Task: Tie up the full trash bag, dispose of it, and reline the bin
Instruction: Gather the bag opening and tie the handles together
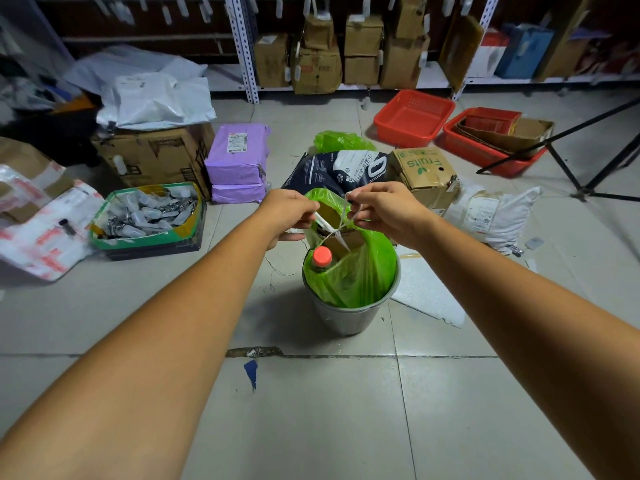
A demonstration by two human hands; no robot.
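Observation:
A grey round bin (346,317) stands on the tiled floor, lined with a full green trash bag (360,271). Cardboard pieces and a bottle with a red cap (322,256) stick out of the bag's mouth. White drawstrings (337,227) cross above the opening. My left hand (289,211) pinches one end of the strings on the left side. My right hand (384,211) pinches the other end on the right. Both hands hover just above the bag's top, pulling the strings apart.
A loose green bag (341,141) lies on the floor behind a dark printed sack (332,169). A "Fruits" carton (424,174), purple parcels (239,157), a green box of small items (149,216), red baskets (414,117) and a tripod leg (568,174) surround the bin. Shelving lines the back.

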